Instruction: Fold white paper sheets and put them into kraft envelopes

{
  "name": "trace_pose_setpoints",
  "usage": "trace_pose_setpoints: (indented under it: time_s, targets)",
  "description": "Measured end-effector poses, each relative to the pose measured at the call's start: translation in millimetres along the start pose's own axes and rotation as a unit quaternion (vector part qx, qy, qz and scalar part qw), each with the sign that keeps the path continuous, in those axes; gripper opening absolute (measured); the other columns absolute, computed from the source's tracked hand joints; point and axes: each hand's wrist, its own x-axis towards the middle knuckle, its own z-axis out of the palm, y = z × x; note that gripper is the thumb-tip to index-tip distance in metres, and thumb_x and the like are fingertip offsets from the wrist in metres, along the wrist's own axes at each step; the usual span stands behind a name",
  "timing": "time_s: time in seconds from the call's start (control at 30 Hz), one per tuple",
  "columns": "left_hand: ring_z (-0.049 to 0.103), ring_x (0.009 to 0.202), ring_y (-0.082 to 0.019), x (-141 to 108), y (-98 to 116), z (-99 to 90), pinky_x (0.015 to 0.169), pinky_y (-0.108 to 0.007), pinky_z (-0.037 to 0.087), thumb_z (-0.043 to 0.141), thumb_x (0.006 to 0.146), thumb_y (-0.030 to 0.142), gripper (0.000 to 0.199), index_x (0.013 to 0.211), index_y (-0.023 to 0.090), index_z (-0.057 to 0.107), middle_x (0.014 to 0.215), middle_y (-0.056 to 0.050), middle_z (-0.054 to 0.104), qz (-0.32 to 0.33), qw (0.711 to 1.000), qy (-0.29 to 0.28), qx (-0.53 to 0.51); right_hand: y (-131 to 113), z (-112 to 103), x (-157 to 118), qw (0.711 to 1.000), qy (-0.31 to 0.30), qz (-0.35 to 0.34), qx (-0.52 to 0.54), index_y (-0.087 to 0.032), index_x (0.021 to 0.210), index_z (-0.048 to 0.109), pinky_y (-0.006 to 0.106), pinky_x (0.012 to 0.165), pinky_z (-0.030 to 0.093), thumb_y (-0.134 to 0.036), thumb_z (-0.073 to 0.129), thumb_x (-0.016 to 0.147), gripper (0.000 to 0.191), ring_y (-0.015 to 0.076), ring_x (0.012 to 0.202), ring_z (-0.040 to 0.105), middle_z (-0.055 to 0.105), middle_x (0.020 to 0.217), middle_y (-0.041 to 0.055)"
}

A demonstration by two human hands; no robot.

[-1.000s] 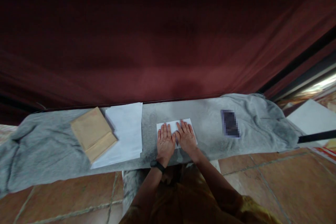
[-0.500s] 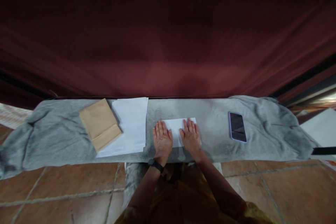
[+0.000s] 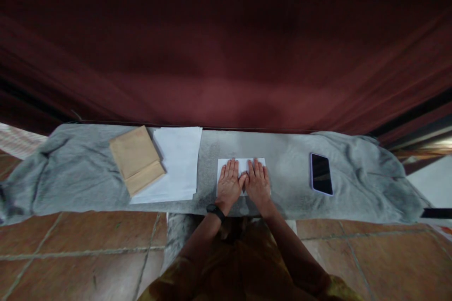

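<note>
A small white sheet of paper [image 3: 221,165] lies on the grey cloth, in front of my body. My left hand [image 3: 230,182] rests flat on its left half, fingers stretched away from me, a dark band on the wrist. On the right half lies my right hand [image 3: 258,183], palm down with its fingers extended. The two thumbs meet or nearly meet near the middle of the sheet. Both palms hide much of the paper, whose top corners show beyond the fingers.
Grey cloth [image 3: 289,169] covers the long narrow surface. To the left, brown envelopes [image 3: 136,153] overlap a stack of white sheets [image 3: 180,162]. A phone [image 3: 321,174] lies to the right. Dark red fabric [image 3: 226,94] hangs behind.
My left hand has slid right, from the paper's left edge onto it, bringing the thumbs together. My right hand stays on the paper. The view has shifted slightly.
</note>
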Motion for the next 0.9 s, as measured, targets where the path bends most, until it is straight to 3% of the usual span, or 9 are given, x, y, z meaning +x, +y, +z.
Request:
trace_pose_setpoints:
  time_s: [0.27,0.43,0.57,0.73,0.9]
  targets:
    - [0.027,0.154,-0.027,-5,-8,-2.2,0.125,-0.051,0.027,0.036,0.102,0.034,0.060,0.157,0.010,0.033,0.163,-0.017,0.035,-0.032,0.999,0.004,0.002,3,-1,4,1.000,0.016,-0.009,0.018,-0.009,0.150,0.046,0.057,0.120,0.026,-0.025,0.032,0.106,0.050,0.0311,0.151,0.031,0.037,0.161,0.0212]
    - [0.024,0.155,-0.027,-5,-6,-3.4,0.126,-0.050,0.024,0.037,0.101,0.030,0.059,0.157,0.013,0.033,0.166,-0.015,0.031,-0.029,1.000,-0.011,0.007,-9,0,2,0.994,-0.036,-0.090,0.040,-0.013,0.150,0.048,0.053,0.123,0.024,-0.024,0.031,0.106,0.049,0.0262,0.151,0.031,0.043,0.159,0.0153]
    - [0.022,0.155,-0.027,-5,-5,-6.1,0.126,-0.050,0.022,0.038,0.100,0.027,0.059,0.157,0.012,0.033,0.166,-0.015,0.029,-0.024,0.999,-0.026,0.010,-15,-1,-2,0.995,-0.049,-0.079,0.025,-0.014,0.152,0.046,0.054,0.123,0.021,-0.028,0.031,0.106,0.050,0.0280,0.151,0.030,0.041,0.161,0.0143]
    - [0.023,0.155,-0.029,-6,-3,-6.0,0.127,-0.052,0.021,0.039,0.101,0.031,0.059,0.157,0.011,0.034,0.165,-0.016,0.031,-0.024,0.999,-0.022,0.009,-6,-7,-8,0.997,-0.035,-0.071,0.003,-0.015,0.154,0.043,0.055,0.122,0.021,-0.030,0.033,0.106,0.051,0.0296,0.152,0.027,0.035,0.163,0.0149]
    - [0.027,0.154,-0.025,-10,-3,-6.7,0.128,-0.046,0.022,0.036,0.102,0.026,0.053,0.152,0.008,0.042,0.162,-0.016,0.038,0.036,0.999,-0.022,-0.007,7,-10,-15,0.998,-0.026,-0.052,-0.013,-0.016,0.157,0.038,0.054,0.122,0.021,-0.033,0.035,0.106,0.054,0.0308,0.152,0.028,0.032,0.165,0.0155]
